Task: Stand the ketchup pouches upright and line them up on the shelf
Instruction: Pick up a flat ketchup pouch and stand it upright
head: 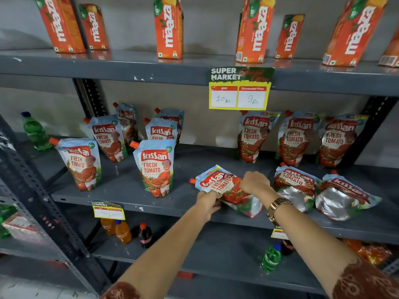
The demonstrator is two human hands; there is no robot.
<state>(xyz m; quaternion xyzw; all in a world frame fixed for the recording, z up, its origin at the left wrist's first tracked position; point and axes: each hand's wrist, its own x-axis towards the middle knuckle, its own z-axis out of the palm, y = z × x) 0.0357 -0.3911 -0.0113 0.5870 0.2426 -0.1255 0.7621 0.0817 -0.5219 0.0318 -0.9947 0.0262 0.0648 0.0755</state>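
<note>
A Kissan ketchup pouch [228, 188] lies tilted on the grey middle shelf [121, 182], its orange spout pointing left. My left hand [208, 202] grips its lower front edge and my right hand [254, 182] holds its right side. Two more pouches lie flat to the right, one [294, 186] beside my right wrist and another [343, 197] further right. Three pouches [253, 137] stand at the back right. On the left, several pouches stand upright, the nearest [156, 169] just left of the held one.
Orange Maaza juice cartons [169, 29] stand on the top shelf. A yellow price tag [239, 91] hangs from that shelf's edge. A green bottle [35, 131] stands far left. Bottles [124, 231] stand on the lower shelf. A slotted upright post [43, 203] rises at the left.
</note>
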